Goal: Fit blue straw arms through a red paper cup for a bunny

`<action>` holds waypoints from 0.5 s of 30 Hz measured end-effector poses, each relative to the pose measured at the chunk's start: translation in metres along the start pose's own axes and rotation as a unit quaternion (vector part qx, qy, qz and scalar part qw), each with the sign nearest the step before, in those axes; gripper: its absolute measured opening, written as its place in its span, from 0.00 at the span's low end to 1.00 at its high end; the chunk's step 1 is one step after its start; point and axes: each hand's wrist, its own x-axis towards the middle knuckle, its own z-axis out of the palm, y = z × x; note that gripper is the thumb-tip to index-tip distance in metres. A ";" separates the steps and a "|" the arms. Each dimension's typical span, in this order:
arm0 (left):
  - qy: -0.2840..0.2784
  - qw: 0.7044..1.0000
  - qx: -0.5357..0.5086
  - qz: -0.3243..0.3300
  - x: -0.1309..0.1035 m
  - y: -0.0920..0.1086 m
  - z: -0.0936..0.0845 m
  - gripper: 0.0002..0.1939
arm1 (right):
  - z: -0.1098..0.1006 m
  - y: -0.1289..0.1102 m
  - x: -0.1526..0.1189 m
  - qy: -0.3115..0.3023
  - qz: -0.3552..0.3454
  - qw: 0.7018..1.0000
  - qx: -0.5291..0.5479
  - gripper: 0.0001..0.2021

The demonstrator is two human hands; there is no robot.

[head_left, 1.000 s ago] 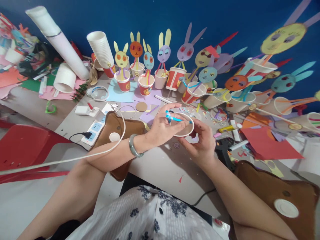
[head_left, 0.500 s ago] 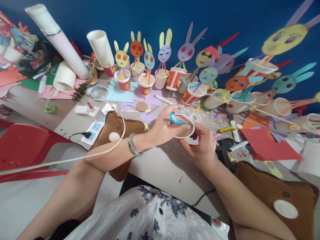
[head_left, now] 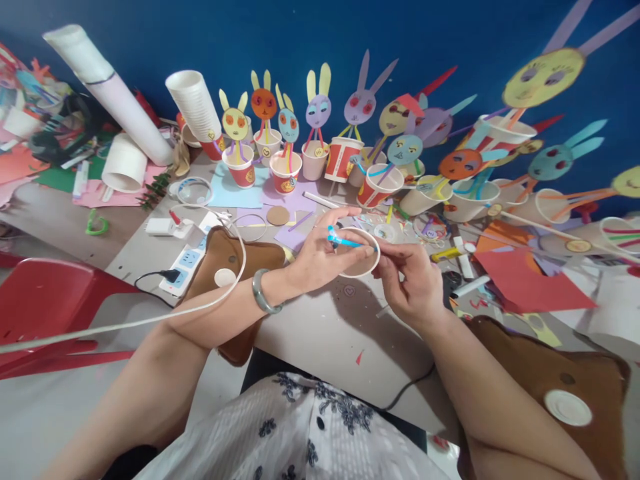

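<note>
My left hand (head_left: pixel 320 257) grips a paper cup (head_left: pixel 356 265), its thumb reaching inside over the rim. The cup is tilted with its mouth toward me. A bright blue strip (head_left: pixel 346 241) lies across the mouth, folded at its left end, under or beside my thumb. At the cup's right edge, my right hand (head_left: pixel 413 280) has its thumb and fingers pinched together. Its fingertips meet the cup's outer wall; whatever is between them is hidden. Below the cup, a small paper disc with a heart (head_left: pixel 349 291) lies on the table.
Several paper cups with rabbit-faced figures stand behind, among them a red cup (head_left: pixel 345 160). A power strip (head_left: pixel 187 261) and brown cushion (head_left: pixel 240 260) lie left, with a white cable (head_left: pixel 235 280) crossing over my left forearm. Red paper (head_left: pixel 530 280) and another brown cushion (head_left: pixel 540 373) lie right.
My right hand has shifted right along the cup, from fingers around its side to a pinch at its edge. The left hand still holds the cup. The whole view has shifted slightly.
</note>
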 end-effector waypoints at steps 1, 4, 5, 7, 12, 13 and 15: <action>-0.006 1.000 -0.004 0.006 0.000 -0.001 0.000 0.13 | 0.000 0.000 0.000 -0.001 0.010 1.000 0.008 0.07; -0.020 1.000 -0.008 0.017 0.001 -0.002 -0.002 0.16 | -0.002 0.000 0.000 -0.014 0.030 0.999 0.044 0.06; -0.024 1.000 -0.004 0.017 0.002 -0.002 -0.002 0.17 | -0.003 -0.001 0.000 -0.020 0.034 0.998 0.053 0.05; -0.030 0.999 0.001 0.016 0.003 -0.002 -0.003 0.19 | -0.005 0.000 0.001 -0.028 0.035 0.997 0.062 0.05; -0.048 0.999 -0.005 0.019 0.005 0.000 -0.003 0.22 | -0.008 0.005 0.001 -0.039 0.020 0.997 0.064 0.05; -0.057 0.998 -0.011 0.014 0.005 0.001 -0.003 0.23 | -0.008 0.006 0.001 -0.042 0.023 0.997 0.067 0.05; -0.075 0.997 -0.024 0.007 0.005 0.001 -0.003 0.22 | -0.007 0.008 0.000 -0.045 0.039 0.996 0.073 0.07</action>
